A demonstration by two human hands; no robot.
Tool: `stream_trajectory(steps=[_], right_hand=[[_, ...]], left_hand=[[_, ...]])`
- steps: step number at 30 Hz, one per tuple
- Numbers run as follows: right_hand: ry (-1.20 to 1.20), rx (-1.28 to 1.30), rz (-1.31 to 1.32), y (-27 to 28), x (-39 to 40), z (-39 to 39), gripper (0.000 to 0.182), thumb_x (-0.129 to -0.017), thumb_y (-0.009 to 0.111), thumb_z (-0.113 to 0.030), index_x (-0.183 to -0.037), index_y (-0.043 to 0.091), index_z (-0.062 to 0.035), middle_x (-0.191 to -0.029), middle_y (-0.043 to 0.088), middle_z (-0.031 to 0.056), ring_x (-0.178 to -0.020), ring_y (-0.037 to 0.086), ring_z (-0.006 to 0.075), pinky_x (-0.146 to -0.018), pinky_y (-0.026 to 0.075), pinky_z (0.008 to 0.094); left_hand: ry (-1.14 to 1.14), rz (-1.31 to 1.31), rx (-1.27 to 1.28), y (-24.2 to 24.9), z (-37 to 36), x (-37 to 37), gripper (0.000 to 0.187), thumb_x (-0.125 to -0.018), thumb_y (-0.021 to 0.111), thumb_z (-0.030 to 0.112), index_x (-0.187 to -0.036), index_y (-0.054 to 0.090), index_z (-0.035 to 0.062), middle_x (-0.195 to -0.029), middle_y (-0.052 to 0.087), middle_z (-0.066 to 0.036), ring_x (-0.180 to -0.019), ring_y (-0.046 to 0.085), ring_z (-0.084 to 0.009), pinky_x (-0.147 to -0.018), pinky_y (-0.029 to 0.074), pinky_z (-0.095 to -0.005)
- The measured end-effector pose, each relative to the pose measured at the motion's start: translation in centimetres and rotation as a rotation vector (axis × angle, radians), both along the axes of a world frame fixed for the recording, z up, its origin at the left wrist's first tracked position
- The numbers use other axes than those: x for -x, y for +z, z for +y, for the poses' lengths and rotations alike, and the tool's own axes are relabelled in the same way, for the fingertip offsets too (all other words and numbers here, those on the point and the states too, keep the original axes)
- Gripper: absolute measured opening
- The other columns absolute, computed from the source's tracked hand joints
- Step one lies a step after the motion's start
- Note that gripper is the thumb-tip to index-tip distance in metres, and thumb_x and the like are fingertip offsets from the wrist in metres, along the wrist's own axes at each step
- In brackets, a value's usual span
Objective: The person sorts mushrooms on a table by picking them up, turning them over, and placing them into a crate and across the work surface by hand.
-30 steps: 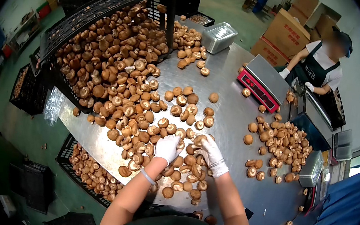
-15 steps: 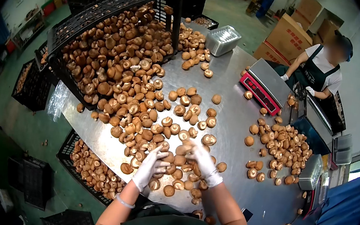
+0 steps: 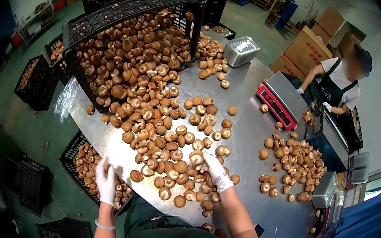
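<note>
My left hand [image 3: 105, 182], in a white glove, is over the black crate of mushrooms [image 3: 85, 166] below the table's left edge. Its fingers point up and are partly apart, with no mushroom visible in them. My right hand [image 3: 213, 168], also gloved, reaches the near side of the loose mushrooms [image 3: 163, 153] on the metal table [image 3: 248, 149]. Its fingers are closed at a mushroom [image 3: 196, 157] with a pale underside. Behind this pile, a black crate [image 3: 133, 6] lies on its side, with mushrooms spilling out.
A red scale [image 3: 276, 106], a second mushroom pile [image 3: 296, 161] and clear plastic trays [image 3: 241, 51] are on the table. A co-worker [image 3: 338, 84] in a dark apron is at the right, near cardboard boxes [image 3: 306, 47].
My left hand has moved from the mushroom pile left and down to the crate beside the table. My right hand remains at the pile, slightly lower. The view has shifted a little.
</note>
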State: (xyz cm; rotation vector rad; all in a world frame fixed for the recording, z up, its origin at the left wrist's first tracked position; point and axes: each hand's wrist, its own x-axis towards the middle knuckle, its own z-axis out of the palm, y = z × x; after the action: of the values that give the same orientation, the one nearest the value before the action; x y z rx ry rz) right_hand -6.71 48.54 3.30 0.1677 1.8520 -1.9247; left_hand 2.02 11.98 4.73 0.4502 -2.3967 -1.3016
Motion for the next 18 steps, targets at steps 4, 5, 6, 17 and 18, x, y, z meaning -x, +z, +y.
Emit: stream_trajectory(steps=[4,5,6,17,18], right_hand=[[0.161,-0.052,0.260,3.5,-3.3,-5.0,0.039,-0.099,0.040,-0.032,-0.111,0.063,-0.0032,-0.097,0.068,0.0056,-0.078,0.064,0.0181,-0.068,0.051,0.0298],[0.251,-0.118,0.502,2.7,-4.5,-5.8,0.037,-0.098,0.042,-0.031,-0.110,0.062,-0.0024,-0.097,0.069,0.0073,-0.077,0.065,0.0244,-0.070,0.052,0.0342],[0.255,-0.118,0.501,2.8,-4.4,-5.9,0.037,-0.098,0.042,-0.031,-0.110,0.062,-0.0024,-0.097,0.069,0.0073,-0.077,0.065,0.0244,-0.070,0.052,0.0342],[0.241,-0.663,0.423,-0.3,-2.0,-0.7,0.034,-0.091,0.052,-0.031,-0.116,0.061,-0.0089,-0.117,0.061,0.0121,-0.102,0.059,0.0298,-0.088,0.047,0.0371],[0.170,-0.440,0.354,0.0,-1.5,0.0,0.034,-0.093,0.051,-0.030,-0.116,0.060,-0.0073,-0.115,0.062,0.0105,-0.101,0.059,0.0264,-0.087,0.047,0.0360]], left_hand=[[-0.406,-0.297,-1.080,2.8,6.7,-1.6,0.064,-0.093,0.056,0.031,-0.144,0.028,0.0045,-0.139,0.042,-0.013,-0.111,0.054,-0.0204,-0.085,0.050,-0.0329],[-0.550,-0.355,-1.324,2.5,7.6,-1.8,0.073,-0.092,0.056,0.040,-0.147,0.020,0.0069,-0.144,0.033,-0.015,-0.112,0.054,-0.0214,-0.081,0.052,-0.0331],[-0.614,-0.413,-1.361,1.1,8.2,-2.3,0.069,-0.094,0.051,0.041,-0.145,0.023,0.0051,-0.141,0.039,-0.019,-0.109,0.056,-0.0218,-0.078,0.052,-0.0296],[-0.368,-0.308,-1.929,-1.5,7.2,-2.3,0.047,-0.100,0.036,0.030,-0.131,0.041,-0.0052,-0.131,0.048,-0.024,-0.124,0.045,-0.0411,-0.095,0.049,-0.0435],[-0.364,-0.292,-1.930,-1.5,7.2,-2.2,0.045,-0.099,0.038,0.028,-0.131,0.040,-0.0053,-0.129,0.050,-0.022,-0.122,0.047,-0.0394,-0.097,0.048,-0.0432]])
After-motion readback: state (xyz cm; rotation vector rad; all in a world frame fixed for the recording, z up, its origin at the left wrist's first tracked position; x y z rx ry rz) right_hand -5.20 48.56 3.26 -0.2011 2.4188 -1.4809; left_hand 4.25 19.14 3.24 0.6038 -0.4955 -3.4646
